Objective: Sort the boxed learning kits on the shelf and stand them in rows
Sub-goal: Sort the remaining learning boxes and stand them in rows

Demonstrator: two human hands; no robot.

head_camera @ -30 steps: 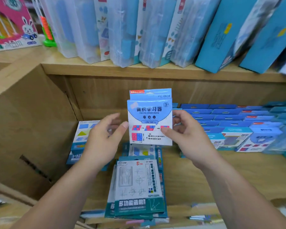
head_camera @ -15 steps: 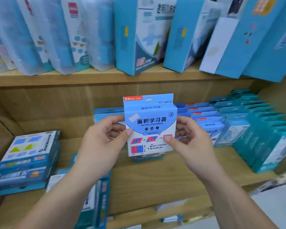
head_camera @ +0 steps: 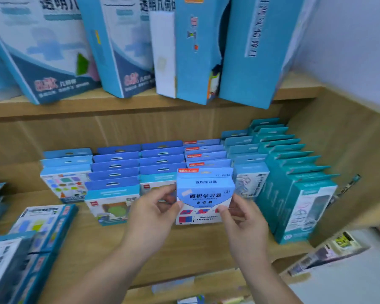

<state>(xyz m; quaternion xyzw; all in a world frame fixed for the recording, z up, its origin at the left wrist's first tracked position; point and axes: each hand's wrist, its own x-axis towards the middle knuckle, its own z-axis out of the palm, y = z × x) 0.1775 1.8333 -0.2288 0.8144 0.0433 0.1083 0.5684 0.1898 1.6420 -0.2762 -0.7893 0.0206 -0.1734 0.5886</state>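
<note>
Pinching the light-blue kit box [head_camera: 204, 194] by its side edges, left hand [head_camera: 154, 213] and right hand [head_camera: 244, 222] one on each side.
It is standing upright, long axis vertical, at the front end of the red-tabbed row [head_camera: 203, 155], which is running straight back from the grip; whether its base is touching the shelf [head_camera: 184, 249] is unclear.

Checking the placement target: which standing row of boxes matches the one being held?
The row with red corner labels, directly behind the held box; neighbouring rows have plain blue or teal tops.
</note>
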